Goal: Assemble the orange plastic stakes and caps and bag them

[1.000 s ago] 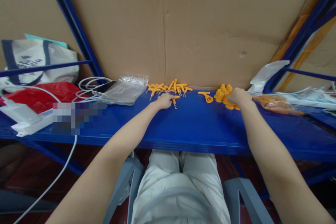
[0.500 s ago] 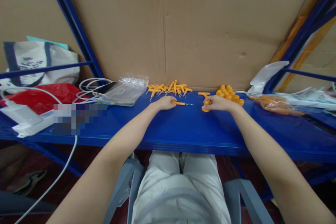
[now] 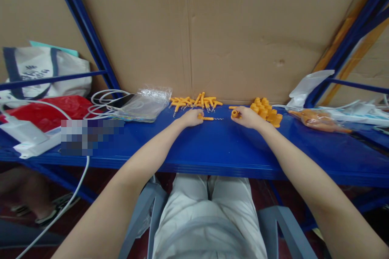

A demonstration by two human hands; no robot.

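My left hand (image 3: 193, 117) is closed on an orange corkscrew piece (image 3: 208, 118), whose metal spiral points right over the blue table (image 3: 209, 149). To the right, my right hand (image 3: 246, 117) grips an orange hollow piece (image 3: 235, 114), its round opening facing up toward me. Just behind that hand, part of an orange handle (image 3: 232, 107) shows. A pile of orange corkscrews (image 3: 197, 100) with metal spirals lies at the back, beyond my left hand. Several orange hollow pieces (image 3: 264, 109) are heaped right beside and behind my right hand.
On the left lie clear plastic bags (image 3: 148, 105), white cables, a red bag (image 3: 57, 107) and a white power strip (image 3: 39, 141). An orange piece in clear wrap (image 3: 322, 120) lies right. Cardboard (image 3: 243, 32) stands behind. A person's leg (image 3: 33, 194) shows lower left.
My right hand has tilted the orange hollow piece, so its opening now faces me, and covers more of the handle behind. My left hand has barely moved. The person's leg at lower left has shifted right.
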